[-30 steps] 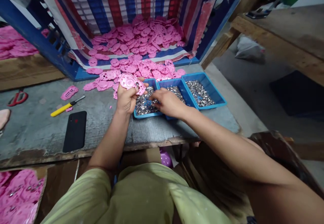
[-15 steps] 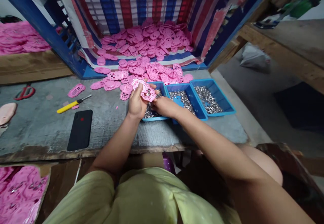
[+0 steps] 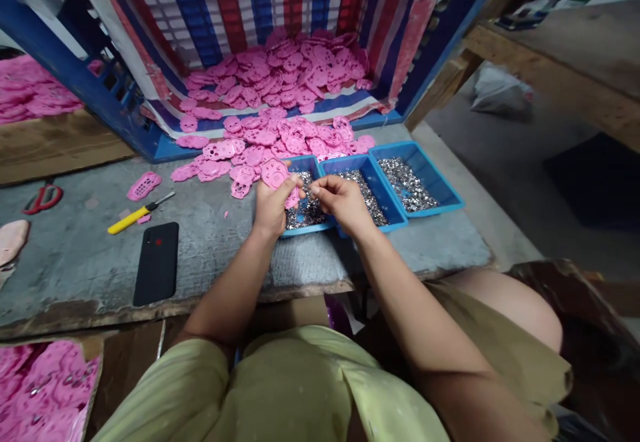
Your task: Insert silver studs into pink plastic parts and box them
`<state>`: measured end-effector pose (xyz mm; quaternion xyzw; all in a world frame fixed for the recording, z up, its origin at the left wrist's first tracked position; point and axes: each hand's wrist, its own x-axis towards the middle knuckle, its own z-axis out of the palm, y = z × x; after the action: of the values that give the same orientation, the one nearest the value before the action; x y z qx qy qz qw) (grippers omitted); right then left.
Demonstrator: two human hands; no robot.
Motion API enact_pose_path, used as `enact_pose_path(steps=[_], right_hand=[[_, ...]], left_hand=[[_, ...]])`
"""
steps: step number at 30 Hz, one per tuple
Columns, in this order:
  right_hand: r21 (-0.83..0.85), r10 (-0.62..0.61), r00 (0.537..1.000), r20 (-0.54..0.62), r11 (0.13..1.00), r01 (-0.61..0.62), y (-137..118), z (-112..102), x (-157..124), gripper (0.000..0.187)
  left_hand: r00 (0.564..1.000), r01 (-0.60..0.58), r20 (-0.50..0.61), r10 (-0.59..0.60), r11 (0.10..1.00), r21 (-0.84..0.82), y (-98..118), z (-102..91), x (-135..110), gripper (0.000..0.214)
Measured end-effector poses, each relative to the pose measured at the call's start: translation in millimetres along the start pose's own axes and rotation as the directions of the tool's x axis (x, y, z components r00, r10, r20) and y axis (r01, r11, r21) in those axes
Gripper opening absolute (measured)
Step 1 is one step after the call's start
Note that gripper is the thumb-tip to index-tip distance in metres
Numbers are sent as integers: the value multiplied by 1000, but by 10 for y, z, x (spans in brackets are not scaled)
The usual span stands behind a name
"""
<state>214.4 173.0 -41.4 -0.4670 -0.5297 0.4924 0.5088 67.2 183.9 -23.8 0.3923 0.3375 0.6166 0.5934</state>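
A pink plastic piece (image 3: 275, 173) with a rounded, wavy outline is gripped in my left hand (image 3: 273, 205), thumb across its face. Just to the right, my right hand (image 3: 344, 199) is pinched at the fingertips; whatever is between them is too small to make out. Both hands are over the left blue tray (image 3: 307, 229), which holds small shiny metal parts (image 3: 306, 212). Beside it, partly behind my right hand, stands the middle blue tray (image 3: 399, 221) with more metal parts. The right blue tray (image 3: 453, 199) holds similar ones.
A blue crate (image 3: 167, 149) lined with striped cloth lies on its side, pink pieces (image 3: 280, 69) spilling onto the table. To the left are a black phone (image 3: 156, 263), a yellow-handled tool (image 3: 131, 219) and red-handled scissors (image 3: 45, 199). A box of pink pieces (image 3: 50, 389) sits below the edge.
My right hand has risen out of the left tray, its fingertips pinched beside the pink piece. The left hand has turned the piece, showing a different face. The view has shifted slightly.
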Motion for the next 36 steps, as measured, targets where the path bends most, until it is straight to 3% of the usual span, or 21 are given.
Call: enact_pose_path(steps=[5,11,17,23,29,32,36], right_hand=[[19,-19,1000,-20,1000,20,-74,-63,-46,26],[-43,-64,993,-96,997,61,-78,-49,-89,12],[-277,-282,949,-139,931,236,-90,1,-157,11],[-27,-189,964,-189,982,187,-67,-19,-165,11],[-125,-407,909,-89,910,395,-157,-74,-191,2],[-224,-401,914,-54,897,380,-228,-80,-218,10],[-153,-308,938,-160,946,285,-271,-66,-229,16]], left_hand=[[997,60,47,-65,994,94,-38,20,-34,59],[991,112,67,-120,987,114,-60,49,-54,55],[987,143,55,-150,983,114,-19,59,-67,51],[977,195,84,-195,981,13,60,75,-76,52],[930,338,161,-332,941,-11,95,38,-76,55],[897,397,212,-387,918,-2,94,30,-86,59],[917,320,269,-295,946,-51,90,41,-101,54]])
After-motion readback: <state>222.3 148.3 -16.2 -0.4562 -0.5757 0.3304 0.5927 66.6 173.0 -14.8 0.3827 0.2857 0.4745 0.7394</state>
